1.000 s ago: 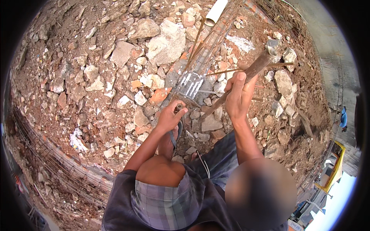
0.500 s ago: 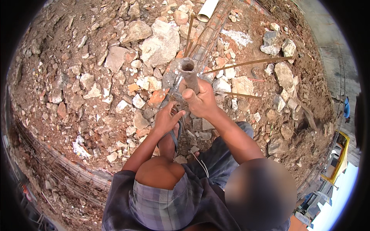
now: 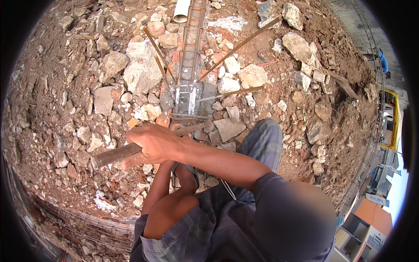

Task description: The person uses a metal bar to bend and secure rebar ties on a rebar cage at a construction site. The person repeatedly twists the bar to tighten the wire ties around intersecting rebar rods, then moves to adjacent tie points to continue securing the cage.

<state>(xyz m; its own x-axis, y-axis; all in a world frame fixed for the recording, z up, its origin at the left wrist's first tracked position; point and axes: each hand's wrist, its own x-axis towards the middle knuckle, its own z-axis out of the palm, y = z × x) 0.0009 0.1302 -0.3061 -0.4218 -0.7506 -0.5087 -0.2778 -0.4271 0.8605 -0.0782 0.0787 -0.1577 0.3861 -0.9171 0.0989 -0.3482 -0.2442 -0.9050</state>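
My right hand (image 3: 152, 142) is closed round a rusty metal pipe (image 3: 115, 155), which lies slantwise across in front of me. Its thick end points left and slightly toward me; a thinner part (image 3: 194, 128) shows on the other side of the hand. My left forearm (image 3: 158, 185) rises beneath my right arm, and most of the left hand is hidden there, so its fingers cannot be read. Just beyond the pipe is a grey concrete block (image 3: 187, 98) with white streaks, with metal bars lying across its near edge.
Long rusty rods (image 3: 242, 49) stick out around the block. A rebar-and-brick strip (image 3: 192, 43) runs away from it, beside a white plastic pipe (image 3: 181, 12). Broken stones (image 3: 142, 67) and rubble cover the soil. Rebar cages (image 3: 83, 225) lie at the lower left.
My right hand has swung the pipe from upright down to the left, so it now lies nearly level. The left hand has gone out of sight under the right arm. The view has shifted right.
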